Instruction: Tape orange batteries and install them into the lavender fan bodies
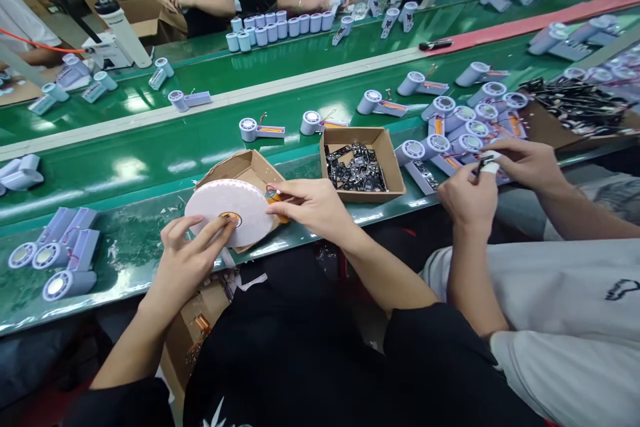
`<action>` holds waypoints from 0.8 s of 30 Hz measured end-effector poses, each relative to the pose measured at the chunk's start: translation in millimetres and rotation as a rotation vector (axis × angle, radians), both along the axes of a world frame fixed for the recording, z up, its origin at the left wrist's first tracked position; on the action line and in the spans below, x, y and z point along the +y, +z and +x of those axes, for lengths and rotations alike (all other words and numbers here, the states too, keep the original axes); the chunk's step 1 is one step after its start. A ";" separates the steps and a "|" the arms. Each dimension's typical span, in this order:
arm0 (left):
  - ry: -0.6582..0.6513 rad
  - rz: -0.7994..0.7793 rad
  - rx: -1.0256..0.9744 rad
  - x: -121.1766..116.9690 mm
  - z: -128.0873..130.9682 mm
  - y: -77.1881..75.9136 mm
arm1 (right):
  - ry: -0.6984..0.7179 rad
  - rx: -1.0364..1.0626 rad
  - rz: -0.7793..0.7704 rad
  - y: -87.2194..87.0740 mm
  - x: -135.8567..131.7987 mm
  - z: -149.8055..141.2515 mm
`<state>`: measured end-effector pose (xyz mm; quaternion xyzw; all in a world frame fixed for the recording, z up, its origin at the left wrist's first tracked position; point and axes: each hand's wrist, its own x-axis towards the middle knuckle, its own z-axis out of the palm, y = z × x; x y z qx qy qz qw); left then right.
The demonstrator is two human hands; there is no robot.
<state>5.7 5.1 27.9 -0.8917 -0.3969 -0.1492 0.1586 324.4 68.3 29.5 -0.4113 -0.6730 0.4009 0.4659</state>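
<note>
A wide white roll of tape (215, 203) is tilted up over a small cardboard box (255, 165) on the bench edge. My left hand (185, 257) grips this roll, with fingertips at its hub and another finger on the left rim. At the roll's right edge, my right hand (317, 207) pinches an orange battery (275, 197) with thin wires, partly hidden by the fingers. Whether the battery touches the tape I cannot tell. Just right of my right hand stands a cardboard box (395, 170) holding small black circuit boards (357, 170).
Lilac handheld fan bodies (67, 285) lie at left, and more fan bodies (437, 107) crowd the right. A green conveyor (220, 133) runs behind the boxes. A co-worker's hands (473, 197) handle a small black part close on my right. Other people sit across the line.
</note>
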 end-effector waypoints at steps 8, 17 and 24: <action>-0.017 -0.017 -0.009 -2.1 26.2 1.8 | -0.079 0.438 -0.250 -38.1 -8.7 -20.6; -0.311 -0.246 -0.153 -31.0 51.9 -15.0 | -0.631 0.794 0.026 -51.1 21.2 4.8; -0.014 -0.577 -0.218 64.5 5.3 -22.9 | -0.443 0.873 -0.034 -26.4 17.3 -6.8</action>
